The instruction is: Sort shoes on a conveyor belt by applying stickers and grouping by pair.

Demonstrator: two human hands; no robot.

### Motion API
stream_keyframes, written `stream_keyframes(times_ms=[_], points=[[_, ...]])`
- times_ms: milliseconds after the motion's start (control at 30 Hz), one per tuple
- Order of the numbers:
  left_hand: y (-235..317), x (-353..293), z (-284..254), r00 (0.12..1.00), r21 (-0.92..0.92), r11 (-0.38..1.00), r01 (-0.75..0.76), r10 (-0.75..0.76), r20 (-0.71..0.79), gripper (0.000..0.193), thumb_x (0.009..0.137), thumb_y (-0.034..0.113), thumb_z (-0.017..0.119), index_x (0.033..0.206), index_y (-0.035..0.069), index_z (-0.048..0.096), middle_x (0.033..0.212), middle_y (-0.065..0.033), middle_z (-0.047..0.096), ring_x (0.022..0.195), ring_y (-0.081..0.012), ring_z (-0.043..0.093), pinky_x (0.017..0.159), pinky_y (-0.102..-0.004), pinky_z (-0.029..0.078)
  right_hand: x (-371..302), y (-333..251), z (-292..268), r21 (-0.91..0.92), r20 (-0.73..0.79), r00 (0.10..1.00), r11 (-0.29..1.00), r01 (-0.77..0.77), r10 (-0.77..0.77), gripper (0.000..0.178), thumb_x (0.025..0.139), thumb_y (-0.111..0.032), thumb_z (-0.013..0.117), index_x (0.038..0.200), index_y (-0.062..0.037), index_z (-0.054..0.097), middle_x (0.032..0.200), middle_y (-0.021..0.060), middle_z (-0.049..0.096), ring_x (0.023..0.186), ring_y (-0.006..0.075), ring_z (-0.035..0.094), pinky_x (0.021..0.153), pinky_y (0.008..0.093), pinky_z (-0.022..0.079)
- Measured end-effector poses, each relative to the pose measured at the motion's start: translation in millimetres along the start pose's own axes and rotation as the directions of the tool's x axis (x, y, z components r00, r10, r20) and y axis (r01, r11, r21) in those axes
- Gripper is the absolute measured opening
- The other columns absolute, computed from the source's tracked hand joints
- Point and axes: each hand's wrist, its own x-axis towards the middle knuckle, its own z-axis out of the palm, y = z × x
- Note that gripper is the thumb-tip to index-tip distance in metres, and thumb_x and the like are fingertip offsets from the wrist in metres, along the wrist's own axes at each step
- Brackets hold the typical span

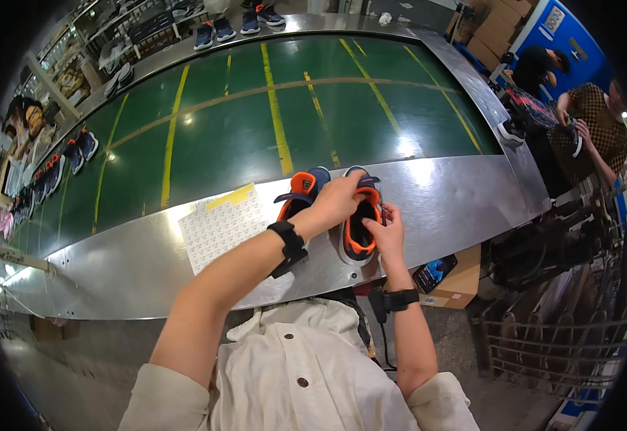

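Note:
Two dark blue sneakers with orange linings stand side by side on the metal edge of the table. The right-hand sneaker [358, 249] points away from me, its heel nearest me. My left hand [337, 201] reaches across to its tongue, with the fingers closed there at the top. On its right side my right hand [391, 231] grips the collar, thumb at the opening and fingers outside. The other sneaker [306, 184] is partly hidden behind my left hand and wrist. Left of it lies a white sheet of printed labels [220, 228] with a yellow strip.
A green conveyor belt [220, 136] with yellow lines runs beyond the metal edge [126, 266]. More sneakers stand at the far side [225, 30] and far left [80, 149]. A phone [434, 273] lies on a cardboard box [460, 281] at the right. Co-workers [593, 122] are at the right.

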Motion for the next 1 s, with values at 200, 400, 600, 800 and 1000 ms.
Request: stream_keyframes(times_ms=[200, 400, 600, 800, 1000], points=[[12, -4, -14, 0.965, -0.082, 0.967, 0.242, -0.231, 0.123, 0.034, 0.075, 0.020, 0.073, 0.096, -0.004, 0.062, 0.071, -0.0140, 0.063, 0.063, -0.0169, 0.061, 0.059, -0.0310, 0.048, -32, -6, -12, 0.117, 0.005, 0.992, 0.986, -0.122, 0.122, 0.041, 0.068, 0.004, 0.058, 0.108, 0.0000, 0.049, 0.101, 0.0081, 0.055, 0.090, 0.0138, 0.054, 0.080, 0.0257, 0.045], [-7, 18, -16, 0.841, -0.056, 0.898, 0.436, -0.385, 0.380, 0.029, 0.072, 0.015, 0.073, 0.095, 0.000, 0.064, 0.075, -0.0034, 0.062, 0.062, -0.0091, 0.057, 0.053, -0.0227, 0.043, -52, 14, -8, 0.212, 0.008, 0.998, 0.975, -0.058, 0.058, 0.040, 0.069, 0.007, 0.055, 0.108, 0.0006, 0.048, 0.102, 0.0081, 0.053, 0.093, 0.0142, 0.054, 0.082, 0.0264, 0.045], [1, -5, -13, 0.938, -0.349, 0.930, 0.115, 0.014, 0.347, 0.028, 0.077, 0.018, 0.071, 0.097, 0.000, 0.064, 0.079, -0.0056, 0.065, 0.069, -0.0117, 0.060, 0.067, -0.0244, 0.047, -50, 11, -10, 0.148, -0.012, 0.998, 0.987, -0.065, 0.067, 0.040, 0.069, 0.007, 0.056, 0.108, 0.0017, 0.047, 0.102, 0.0080, 0.053, 0.091, 0.0130, 0.055, 0.081, 0.0248, 0.045], [19, 5, -1, 0.951, 0.071, 0.969, 0.237, -0.247, 0.185, 0.041, 0.076, 0.036, 0.069, 0.094, 0.000, 0.066, 0.078, -0.0171, 0.066, 0.078, -0.0298, 0.065, 0.072, -0.0347, 0.049, -51, 7, -9, 0.235, -0.048, 0.995, 0.969, -0.071, 0.085, 0.035, 0.071, 0.007, 0.057, 0.103, 0.0008, 0.046, 0.095, 0.0044, 0.053, 0.081, 0.0087, 0.053, 0.073, 0.0222, 0.045], [-7, 15, 22, 0.820, -0.243, 0.784, 0.571, -0.553, 0.144, 0.031, 0.080, 0.026, 0.070, 0.094, -0.002, 0.065, 0.085, -0.0069, 0.064, 0.080, -0.0127, 0.056, 0.074, -0.0272, 0.044, -54, 16, -6, 0.182, -0.033, 0.998, 0.983, -0.038, 0.045, 0.035, 0.073, 0.002, 0.063, 0.103, -0.0001, 0.046, 0.094, 0.0030, 0.051, 0.077, 0.0072, 0.051, 0.069, 0.0213, 0.044]])
